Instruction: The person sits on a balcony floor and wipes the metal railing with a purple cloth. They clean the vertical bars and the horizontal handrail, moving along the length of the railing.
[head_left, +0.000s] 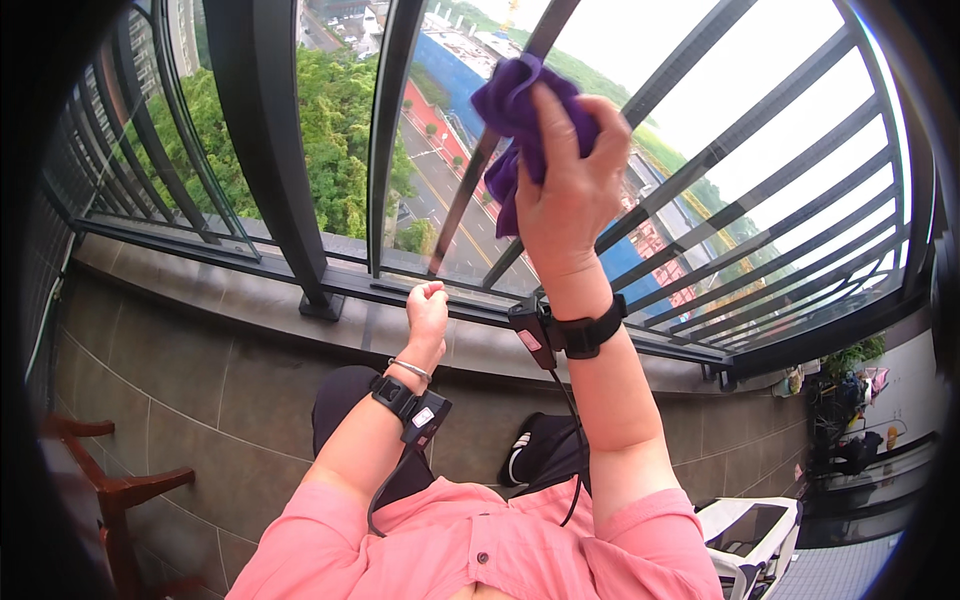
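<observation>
My right hand (574, 176) holds a bunched purple cloth (525, 112) up against a glass window pane (469, 217). Behind the pane run the dark metal bars (686, 176) of a railing. Lower down, my left hand (427, 315) is curled into a fist by the dark bottom frame (480, 302) of the window. Nothing shows inside that fist. A silver bangle (410, 369) circles the left wrist. Black straps hold a small device (426, 421) on the left wrist and another device (532, 332) on the right, each with a cable.
A thick dark post (259, 142) stands left of the pane, above a tiled ledge (360, 330). Grey floor tiles (247, 397) lie below. At lower left is a brown wooden furniture leg (112, 487); a white-framed item (750, 525) stands at lower right. Plants (851, 356) and clutter line the far right.
</observation>
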